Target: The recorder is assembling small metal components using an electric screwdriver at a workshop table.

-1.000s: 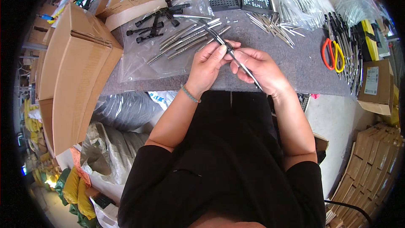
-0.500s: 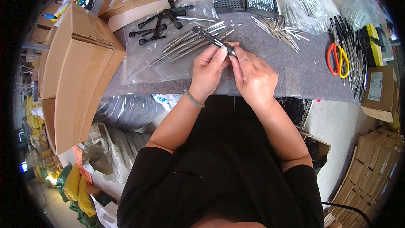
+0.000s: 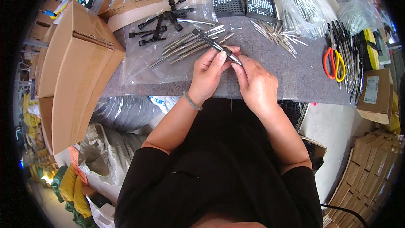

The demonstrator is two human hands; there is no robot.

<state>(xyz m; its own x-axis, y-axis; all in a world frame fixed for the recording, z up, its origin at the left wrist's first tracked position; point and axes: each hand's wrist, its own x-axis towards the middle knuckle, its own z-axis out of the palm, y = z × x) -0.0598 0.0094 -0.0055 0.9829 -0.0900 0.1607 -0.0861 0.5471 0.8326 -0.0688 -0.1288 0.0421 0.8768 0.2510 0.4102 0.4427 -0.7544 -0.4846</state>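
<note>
My left hand (image 3: 209,68) is closed on a slim pen-like tool (image 3: 206,39) with a black upper part and a silver, tapered lower end. Thumb and fingers pinch it around its black collar, and it slants down to the right. At the silver end, my right hand (image 3: 260,82) is closed, its thumb and fingertips at the tip. Just beyond my left hand, silver metal tubes (image 3: 181,47), some with holes, lie on a clear plastic bag (image 3: 141,69). Black plastic parts (image 3: 159,27) are heaped behind them.
Two black hole-trays (image 3: 226,10) with small pale pieces stand at the back. Thin pointed rods (image 3: 276,38) lie right of centre. Red-and-yellow-handled scissors (image 3: 334,65) rest beside several similar black-and-silver tools (image 3: 356,71). A large cardboard box (image 3: 80,76) stands left of the grey-covered table (image 3: 303,76).
My right fingers have shifted down and right along the tool, so more of its silver end shows. My left hand keeps its pinch. A dark tool tip has appeared above the back trays.
</note>
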